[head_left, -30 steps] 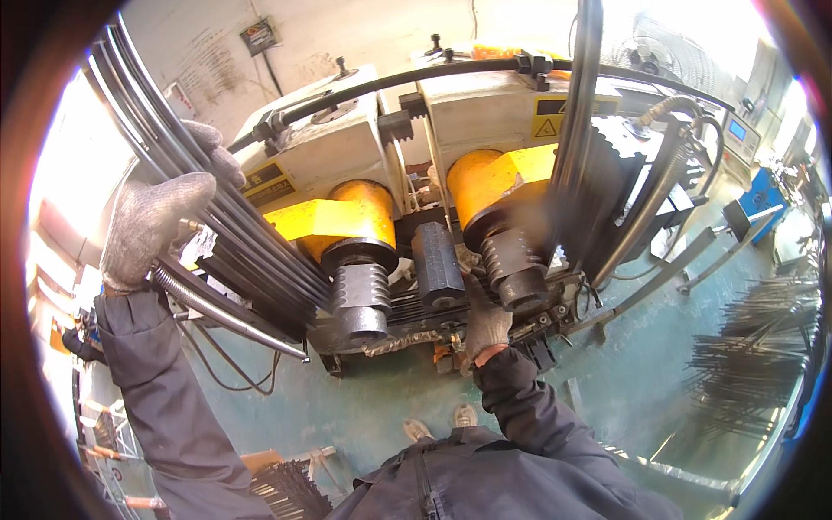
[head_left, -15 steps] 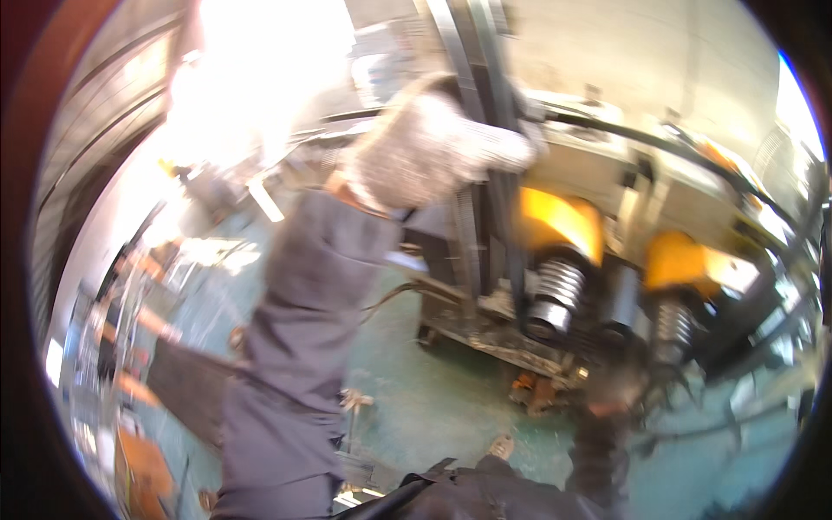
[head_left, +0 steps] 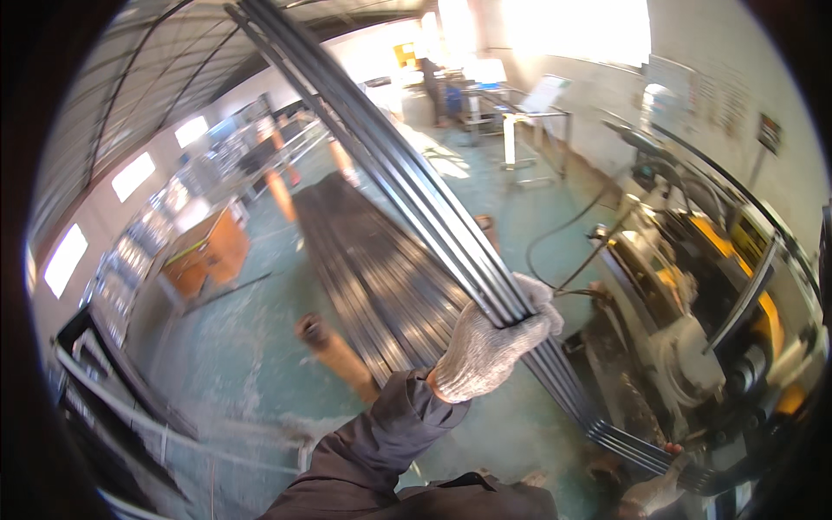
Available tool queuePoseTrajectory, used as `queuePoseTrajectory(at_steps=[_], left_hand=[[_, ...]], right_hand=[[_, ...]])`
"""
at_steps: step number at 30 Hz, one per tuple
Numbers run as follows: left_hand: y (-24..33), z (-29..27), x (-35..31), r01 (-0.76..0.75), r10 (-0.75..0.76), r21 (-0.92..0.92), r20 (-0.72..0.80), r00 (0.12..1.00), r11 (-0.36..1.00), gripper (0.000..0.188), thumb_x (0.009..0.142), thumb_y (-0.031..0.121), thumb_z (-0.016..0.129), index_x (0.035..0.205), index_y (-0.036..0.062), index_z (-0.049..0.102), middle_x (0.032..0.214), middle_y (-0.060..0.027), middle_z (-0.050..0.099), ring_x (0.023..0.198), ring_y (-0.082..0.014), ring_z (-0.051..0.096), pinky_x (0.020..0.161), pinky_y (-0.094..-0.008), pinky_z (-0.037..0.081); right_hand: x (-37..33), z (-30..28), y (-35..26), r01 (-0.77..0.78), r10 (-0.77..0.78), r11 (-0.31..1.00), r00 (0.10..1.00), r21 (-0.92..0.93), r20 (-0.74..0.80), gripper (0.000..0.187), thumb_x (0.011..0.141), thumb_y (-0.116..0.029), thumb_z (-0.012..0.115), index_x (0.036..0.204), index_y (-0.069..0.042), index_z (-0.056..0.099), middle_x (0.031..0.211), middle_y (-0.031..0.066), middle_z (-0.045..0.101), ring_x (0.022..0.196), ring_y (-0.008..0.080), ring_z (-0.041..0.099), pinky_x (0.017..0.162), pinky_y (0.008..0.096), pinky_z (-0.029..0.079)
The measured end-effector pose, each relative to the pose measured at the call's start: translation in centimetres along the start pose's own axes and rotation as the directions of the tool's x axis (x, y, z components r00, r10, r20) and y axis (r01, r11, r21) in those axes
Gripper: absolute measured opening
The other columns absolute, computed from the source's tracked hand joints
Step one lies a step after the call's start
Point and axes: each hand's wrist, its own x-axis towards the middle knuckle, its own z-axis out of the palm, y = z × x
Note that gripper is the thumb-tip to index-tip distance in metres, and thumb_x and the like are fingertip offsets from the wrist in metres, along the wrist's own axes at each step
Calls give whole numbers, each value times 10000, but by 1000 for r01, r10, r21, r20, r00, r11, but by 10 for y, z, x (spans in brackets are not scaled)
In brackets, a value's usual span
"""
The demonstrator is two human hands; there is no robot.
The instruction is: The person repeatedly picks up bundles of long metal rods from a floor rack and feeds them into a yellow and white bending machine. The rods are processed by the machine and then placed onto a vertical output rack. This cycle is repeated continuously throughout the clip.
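My left hand (head_left: 494, 347), in a pale knitted glove, is closed around a bundle of long dark metal tubes (head_left: 433, 217). From this grip the bundle slants up and away to the far left, its top end reaching the upper edge of the view. Below the hand it runs down to the right and bends near the lower right. There my right hand (head_left: 654, 496), low and partly cut off by dark parts, is wrapped around the bent section. Beneath the raised bundle lies a stack of similar dark tubes (head_left: 373, 269), resting on a brown cylindrical support (head_left: 338, 355).
A machine with yellow parts (head_left: 724, 238) stands at the right, with cables (head_left: 555, 230) beside it. An orange-brown box (head_left: 206, 251) sits at the left, near a metal frame (head_left: 173, 433). A table (head_left: 542, 108) and a person (head_left: 431, 91) are in the far background.
My view has swung left, away from the machine. The tubes, near upright beside the machine before, now tilt toward the far left over the stack, with my left hand still around them.
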Motion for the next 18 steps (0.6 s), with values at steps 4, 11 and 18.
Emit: queuePoseTrajectory(at_steps=[4, 11, 18], left_hand=[[52, -78, -114, -115, 149, 128, -302, 941, 985, 340, 998, -79, 742, 1318, 13, 673, 1098, -172, 810, 1059, -271, 794, 910, -388, 627], [152, -134, -328, 2, 298, 349, -803, 516, 937, 343, 982, -75, 647, 1320, -26, 636, 1079, -186, 807, 1043, -292, 792, 961, -450, 643], [251, -169, -498, -190, 438, 411, -890, 129, 891, 323, 966, -97, 614, 1282, -34, 634, 1038, -203, 788, 983, -335, 795, 897, -468, 664]], right_hand=[[-69, 61, -40, 52, -100, 987, 941, 155, 323, 115, 1060, -71, 717, 1137, 8, 683, 1018, 175, 779, 868, 271, 728, 822, 434, 601], [-218, 167, -66, -295, 137, 949, 696, 107, 705, 105, 1086, -19, 728, 1160, 43, 685, 1032, 169, 751, 885, 266, 716, 834, 436, 622], [-399, 215, -68, -181, -8, 979, 440, 97, 898, 190, 1090, -156, 730, 1182, -3, 664, 974, 93, 718, 819, 173, 673, 749, 370, 565]])
